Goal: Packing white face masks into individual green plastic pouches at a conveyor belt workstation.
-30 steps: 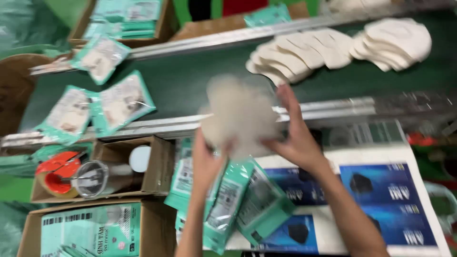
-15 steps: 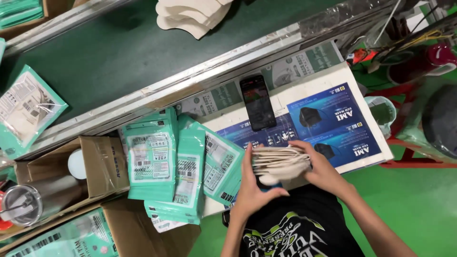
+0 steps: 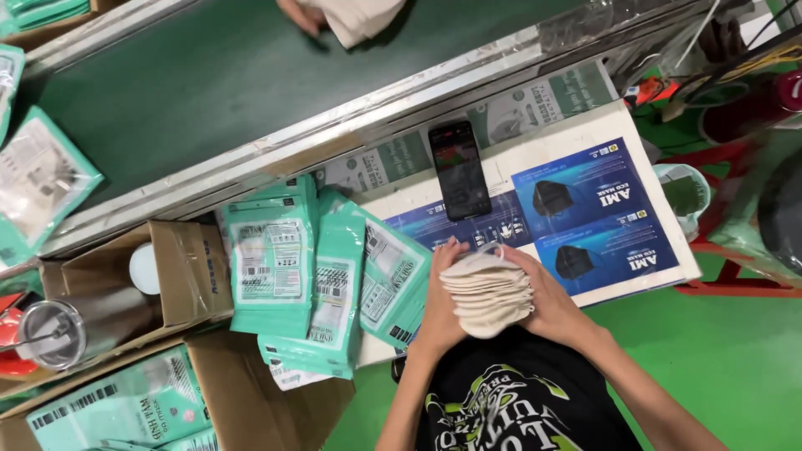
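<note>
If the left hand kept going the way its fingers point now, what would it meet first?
Probably the black phone: the left hand, pressed against the mask stack, points up-table towards it over the printed sheet. Depth is unclear.

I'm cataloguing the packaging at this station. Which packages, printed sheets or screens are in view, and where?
Teal pouches: fanned flat, left of the hands.
Blue printed sheets: rectangular, on the white table.
Phone: dark lit screen, above the mask stack.
Sealed pouch: teal-edged, on the green belt, left.
</note>
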